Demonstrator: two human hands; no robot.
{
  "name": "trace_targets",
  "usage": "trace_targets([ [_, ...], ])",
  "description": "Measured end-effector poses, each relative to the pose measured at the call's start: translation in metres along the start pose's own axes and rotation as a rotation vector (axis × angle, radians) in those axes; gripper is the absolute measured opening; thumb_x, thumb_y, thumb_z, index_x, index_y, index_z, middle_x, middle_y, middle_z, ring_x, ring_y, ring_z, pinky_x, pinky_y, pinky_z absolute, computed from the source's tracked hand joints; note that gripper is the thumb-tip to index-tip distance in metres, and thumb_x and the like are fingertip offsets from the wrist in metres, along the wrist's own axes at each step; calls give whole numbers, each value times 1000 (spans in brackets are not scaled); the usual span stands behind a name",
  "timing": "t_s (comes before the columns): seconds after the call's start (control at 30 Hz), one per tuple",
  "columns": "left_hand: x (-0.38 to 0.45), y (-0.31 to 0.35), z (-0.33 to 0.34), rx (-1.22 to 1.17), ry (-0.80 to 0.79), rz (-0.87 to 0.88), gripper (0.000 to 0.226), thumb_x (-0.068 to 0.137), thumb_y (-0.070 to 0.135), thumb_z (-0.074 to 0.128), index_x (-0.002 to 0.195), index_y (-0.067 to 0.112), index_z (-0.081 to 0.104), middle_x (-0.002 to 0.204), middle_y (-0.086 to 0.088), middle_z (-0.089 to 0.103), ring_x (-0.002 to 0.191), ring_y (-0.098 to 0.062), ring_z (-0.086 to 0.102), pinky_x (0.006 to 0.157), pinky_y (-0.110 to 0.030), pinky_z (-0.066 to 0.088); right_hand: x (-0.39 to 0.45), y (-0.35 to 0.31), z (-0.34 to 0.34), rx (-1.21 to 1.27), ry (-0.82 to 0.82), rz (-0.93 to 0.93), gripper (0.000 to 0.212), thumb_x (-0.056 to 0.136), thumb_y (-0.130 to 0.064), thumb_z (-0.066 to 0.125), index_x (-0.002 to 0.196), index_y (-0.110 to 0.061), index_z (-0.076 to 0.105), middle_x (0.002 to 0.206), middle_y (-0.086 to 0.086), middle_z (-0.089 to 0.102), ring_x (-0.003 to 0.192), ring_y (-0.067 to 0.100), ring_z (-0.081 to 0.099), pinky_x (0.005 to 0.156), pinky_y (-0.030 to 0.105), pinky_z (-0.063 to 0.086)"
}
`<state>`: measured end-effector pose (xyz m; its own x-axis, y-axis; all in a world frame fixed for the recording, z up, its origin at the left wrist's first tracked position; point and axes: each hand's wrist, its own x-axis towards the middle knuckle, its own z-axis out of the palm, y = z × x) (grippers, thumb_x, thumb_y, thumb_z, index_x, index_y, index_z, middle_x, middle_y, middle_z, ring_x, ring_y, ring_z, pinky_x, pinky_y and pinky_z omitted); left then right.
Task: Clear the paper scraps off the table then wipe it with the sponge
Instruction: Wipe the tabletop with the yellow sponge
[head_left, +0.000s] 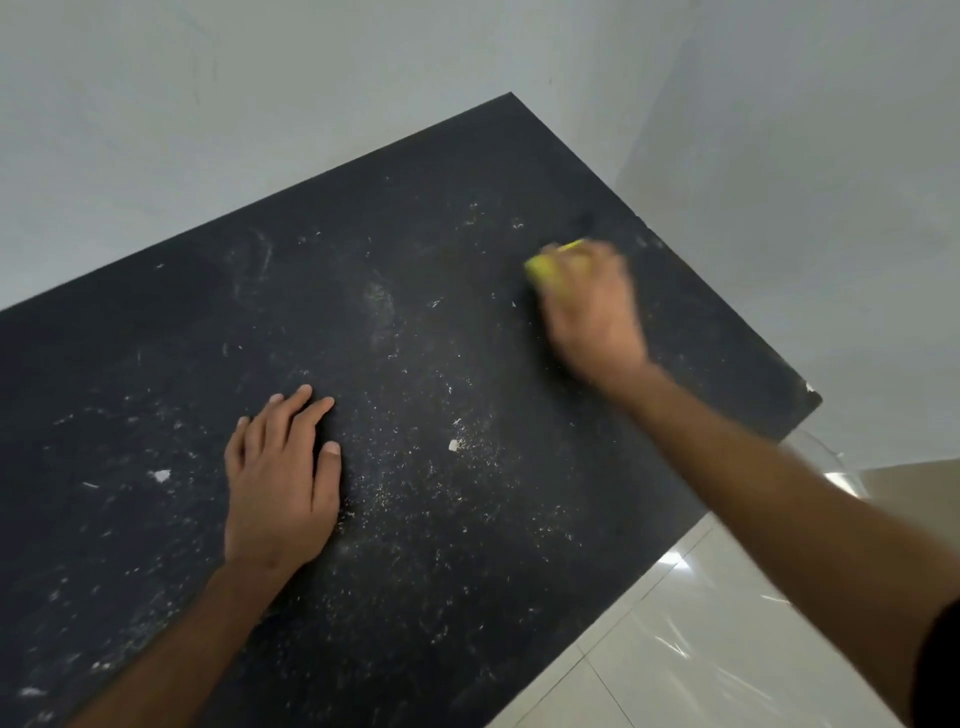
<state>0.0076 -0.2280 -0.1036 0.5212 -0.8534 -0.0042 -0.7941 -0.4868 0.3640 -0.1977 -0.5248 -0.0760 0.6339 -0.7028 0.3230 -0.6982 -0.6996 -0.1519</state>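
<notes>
A black table (363, 218) fills most of the view, dusted with pale crumbs and smears. My right hand (592, 306), blurred by motion, grips a yellow sponge (543, 265) against the tabletop near the far right edge; only the sponge's left end shows past my fingers. My left hand (280, 478) rests flat on the table at the near middle, fingers straight and holding nothing. A small white paper scrap (453, 445) lies to the right of my left hand, and another scrap (161, 475) lies to its left.
A grey wall runs behind the table's far edge. Pale glossy floor tiles (701, 649) show past the table's right edge. A clear curved object (831, 462), perhaps a chair back, stands near the table's right corner, which has a chipped spot (809, 387).
</notes>
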Motion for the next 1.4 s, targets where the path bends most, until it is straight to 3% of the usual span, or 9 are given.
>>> trace_targets([
  [0.1,10,-4,-5,28,44,18,42,98,31,37,133,19,57,144,0,51,135,-24,42,112,-48,25,-55,-123,15,161,-269,-421,38,101,-41,42,136,-29,55,136,8,55,111,31,51,91,45,43],
  [0.2,34,-22,-14,73,32,90,34,95,31,39,120,19,59,130,1,53,118,-25,48,99,-45,31,-44,-132,33,176,-283,-507,42,99,-41,46,139,-30,52,138,9,50,110,31,50,89,46,43],
  [0.5,50,-38,-15,75,65,23,38,95,40,43,125,18,55,137,-2,47,131,-25,41,110,-45,28,92,39,34,-48,-48,439,41,105,-35,37,139,-16,52,136,25,47,118,46,47,101,56,43],
  [0.7,49,-37,-18,76,76,-53,36,93,36,44,122,18,55,134,-1,48,127,-24,43,108,-45,26,20,-167,48,128,-318,-533,40,97,-34,45,135,-31,55,130,11,56,107,34,53,88,46,47],
  [0.77,49,-37,-18,74,93,-90,37,92,36,45,123,18,55,134,-2,47,127,-25,43,108,-46,25,13,-174,52,194,-355,-592,41,97,-31,53,137,-31,56,133,11,54,106,35,52,86,47,45],
  [1.07,51,-37,-17,123,76,-87,44,91,42,45,124,15,57,133,-4,48,125,-27,45,110,-51,27,124,38,38,-89,-38,507,38,104,-30,40,137,-20,55,135,25,46,116,47,48,99,58,42],
  [1.17,52,-36,-20,127,47,-107,46,91,44,43,125,16,56,135,-3,48,126,-27,46,112,-52,27,113,-57,40,-50,-13,117,27,97,-24,45,119,-24,61,113,18,60,94,40,58,78,49,53],
  [1.27,50,-36,-20,124,53,-117,47,91,46,42,126,17,55,137,-3,47,127,-26,46,113,-51,26,45,-161,50,43,-299,-441,33,94,-32,53,127,-32,59,123,9,59,98,33,54,79,42,48],
  [1.4,50,-40,-14,100,99,-94,46,92,44,44,125,16,56,136,-4,48,128,-26,45,114,-50,24,63,-91,68,-1,-74,-226,29,99,-36,48,126,-35,60,127,9,58,97,35,56,80,45,47],
])
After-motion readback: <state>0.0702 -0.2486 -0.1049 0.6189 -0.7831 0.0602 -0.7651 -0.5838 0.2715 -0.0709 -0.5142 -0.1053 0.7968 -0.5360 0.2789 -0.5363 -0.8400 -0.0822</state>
